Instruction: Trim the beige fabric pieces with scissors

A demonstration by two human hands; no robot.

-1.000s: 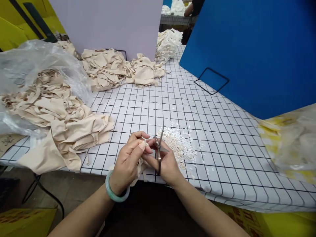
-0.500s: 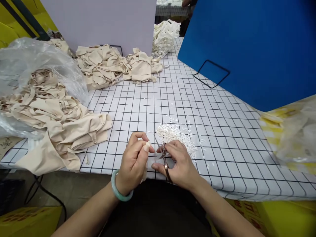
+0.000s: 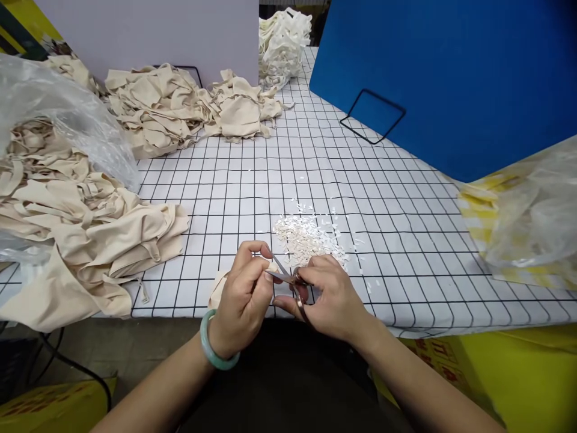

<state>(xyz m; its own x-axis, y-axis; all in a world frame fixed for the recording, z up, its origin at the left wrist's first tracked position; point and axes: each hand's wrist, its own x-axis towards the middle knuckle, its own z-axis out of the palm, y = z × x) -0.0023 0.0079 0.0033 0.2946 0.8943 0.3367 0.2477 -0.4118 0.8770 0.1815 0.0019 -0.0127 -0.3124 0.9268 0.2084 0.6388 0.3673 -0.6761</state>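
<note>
My left hand point(image 3: 246, 294), with a green bangle point(image 3: 215, 346) at the wrist, pinches a piece of beige fabric point(image 3: 217, 291); part of it shows behind the hand and a small end sticks up at the fingertips. My right hand point(image 3: 331, 297) grips a pair of small scissors point(image 3: 293, 281). Their blades are spread and reach to the left fingertips, around the small fabric end. Just beyond the hands lies a scatter of tiny white clippings point(image 3: 311, 234). Whether the blades touch the fabric I cannot tell.
Beige fabric pieces point(image 3: 103, 234) spill from a clear plastic bag point(image 3: 76, 114) at the left. Another beige pile point(image 3: 153, 108) lies farther back, near white strips point(image 3: 283, 45). A blue panel point(image 3: 442, 78) with a black wire stand point(image 3: 374, 117) rises at the right. Checked cloth covers the table point(image 3: 216, 180).
The scissors have moved left and their blades have spread at the left fingertips. Beige fabric now shows left of my left hand. The whole view has shifted slightly.
</note>
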